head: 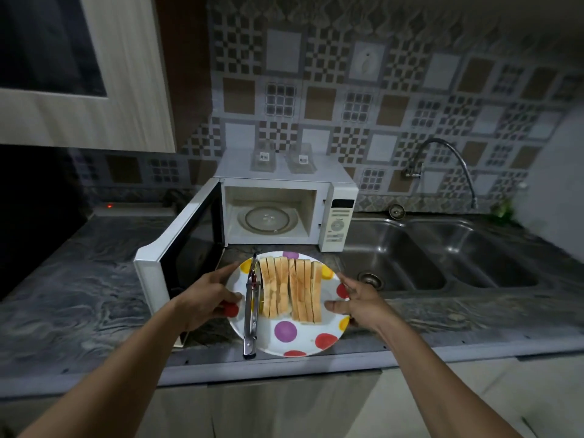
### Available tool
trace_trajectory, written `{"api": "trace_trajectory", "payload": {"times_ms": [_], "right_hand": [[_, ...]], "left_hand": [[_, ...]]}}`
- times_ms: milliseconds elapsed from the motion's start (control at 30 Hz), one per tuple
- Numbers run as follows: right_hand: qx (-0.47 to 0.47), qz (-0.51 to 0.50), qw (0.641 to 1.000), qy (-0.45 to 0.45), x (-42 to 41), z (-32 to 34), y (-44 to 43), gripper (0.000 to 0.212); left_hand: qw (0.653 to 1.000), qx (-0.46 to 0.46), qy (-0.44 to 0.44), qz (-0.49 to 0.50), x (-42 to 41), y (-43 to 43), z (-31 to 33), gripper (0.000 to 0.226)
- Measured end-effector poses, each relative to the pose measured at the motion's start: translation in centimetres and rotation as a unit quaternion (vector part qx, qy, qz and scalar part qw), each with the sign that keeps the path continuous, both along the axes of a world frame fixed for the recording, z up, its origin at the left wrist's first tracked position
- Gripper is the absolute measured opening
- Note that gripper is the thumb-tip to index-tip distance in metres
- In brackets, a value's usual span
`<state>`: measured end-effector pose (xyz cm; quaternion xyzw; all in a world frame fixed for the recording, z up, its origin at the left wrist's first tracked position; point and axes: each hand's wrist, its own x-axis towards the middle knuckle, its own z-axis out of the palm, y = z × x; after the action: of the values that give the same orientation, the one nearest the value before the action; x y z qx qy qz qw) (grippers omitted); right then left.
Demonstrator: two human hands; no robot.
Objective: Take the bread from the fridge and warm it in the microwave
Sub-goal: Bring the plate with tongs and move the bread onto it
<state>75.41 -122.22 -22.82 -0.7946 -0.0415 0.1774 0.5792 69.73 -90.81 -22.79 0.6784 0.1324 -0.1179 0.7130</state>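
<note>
Several slices of bread (290,289) stand in a row on a white plate (303,336) with coloured dots. Metal tongs (252,305) lie on the plate's left side. The plate is at the counter's front edge, just in front of the white microwave (339,216). My left hand (202,298) holds the plate's left rim with the thumb on top. My right hand (363,301) holds the right rim the same way. The microwave door (177,251) is swung wide open to the left, and its glass turntable (267,219) is bare.
The open door stands close to my left hand. A double steel sink (410,257) with a curved tap (442,147) lies right of the microwave. Two clear plastic containers (284,159) sit on top of the microwave. Dark marbled counter (79,279) stretches to the left.
</note>
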Motion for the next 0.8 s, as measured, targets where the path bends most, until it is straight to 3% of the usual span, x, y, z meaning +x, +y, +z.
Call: {"api": "trace_trajectory", "payload": {"times_ms": [333,800], "right_hand": [[0.025,0.021,0.999,-0.036,-7.6,1.5,-0.4,0.057],[0.024,0.093,0.994,-0.050,-16.5,3.1,3.3,0.053]], "left_hand": [[0.999,-0.019,-0.008,0.046,-9.1,-1.5,1.4,0.062],[0.996,-0.006,-0.023,0.089,-22.4,1.6,4.0,0.063]]}}
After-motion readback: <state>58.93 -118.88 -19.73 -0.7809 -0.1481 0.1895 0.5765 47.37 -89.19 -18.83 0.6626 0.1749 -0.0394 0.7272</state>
